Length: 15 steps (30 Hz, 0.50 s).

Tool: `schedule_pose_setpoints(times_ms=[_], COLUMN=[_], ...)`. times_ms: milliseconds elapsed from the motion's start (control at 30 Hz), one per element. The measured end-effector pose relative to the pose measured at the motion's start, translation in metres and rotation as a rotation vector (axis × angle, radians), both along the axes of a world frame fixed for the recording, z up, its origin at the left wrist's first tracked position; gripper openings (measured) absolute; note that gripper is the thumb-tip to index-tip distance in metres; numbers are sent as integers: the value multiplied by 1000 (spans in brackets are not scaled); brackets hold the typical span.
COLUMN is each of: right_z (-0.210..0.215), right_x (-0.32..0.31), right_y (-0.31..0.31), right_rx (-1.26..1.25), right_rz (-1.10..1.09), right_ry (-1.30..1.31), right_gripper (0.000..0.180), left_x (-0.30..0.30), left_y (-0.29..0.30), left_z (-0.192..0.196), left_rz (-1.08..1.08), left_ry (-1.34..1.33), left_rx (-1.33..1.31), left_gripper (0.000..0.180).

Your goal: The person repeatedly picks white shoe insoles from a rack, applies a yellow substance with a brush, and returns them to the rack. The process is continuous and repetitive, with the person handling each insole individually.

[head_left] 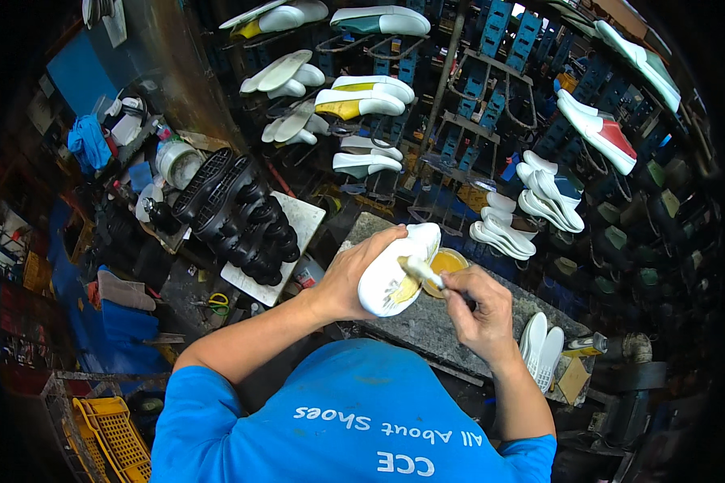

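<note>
- A rack point(491, 88) of white shoe soles filled the wall behind the desk point(427, 322).
- A row of black soles point(238, 213) lay on a white board to the left.
- The left hand point(354, 274) had its fingers closed around a white shoe sole point(391, 278), held tilted above the desk.
- The right hand point(479, 310) had its fingers clamped on a brush point(421, 270), bristles touching the sole.
- A small tub of yellow glue point(449, 262) sat just behind the sole.
</note>
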State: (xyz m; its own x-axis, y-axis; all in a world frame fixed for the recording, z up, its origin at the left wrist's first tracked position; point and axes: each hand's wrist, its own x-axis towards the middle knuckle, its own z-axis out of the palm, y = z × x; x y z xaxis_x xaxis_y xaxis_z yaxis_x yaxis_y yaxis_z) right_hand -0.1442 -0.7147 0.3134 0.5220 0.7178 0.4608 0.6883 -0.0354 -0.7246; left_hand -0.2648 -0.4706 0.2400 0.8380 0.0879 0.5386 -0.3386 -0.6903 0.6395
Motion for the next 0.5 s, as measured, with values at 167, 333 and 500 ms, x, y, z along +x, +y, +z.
schedule_pose_setpoints(times_ms=[167,333,500], right_z=[-19,-13,-2], right_x=[23,38,55], right_y=[-13,-28,-16], right_rx=[35,-112,-49], right_rz=[190,237,338], right_ry=[-120,-227,-316], right_gripper=[19,25,24], left_x=[3,3,0], left_y=[-15,-23,-31], left_z=[14,16,17], left_rz=[-23,-77,-40], left_ry=[185,276,448], left_rx=[-84,-163,-298], left_gripper=[116,112,104])
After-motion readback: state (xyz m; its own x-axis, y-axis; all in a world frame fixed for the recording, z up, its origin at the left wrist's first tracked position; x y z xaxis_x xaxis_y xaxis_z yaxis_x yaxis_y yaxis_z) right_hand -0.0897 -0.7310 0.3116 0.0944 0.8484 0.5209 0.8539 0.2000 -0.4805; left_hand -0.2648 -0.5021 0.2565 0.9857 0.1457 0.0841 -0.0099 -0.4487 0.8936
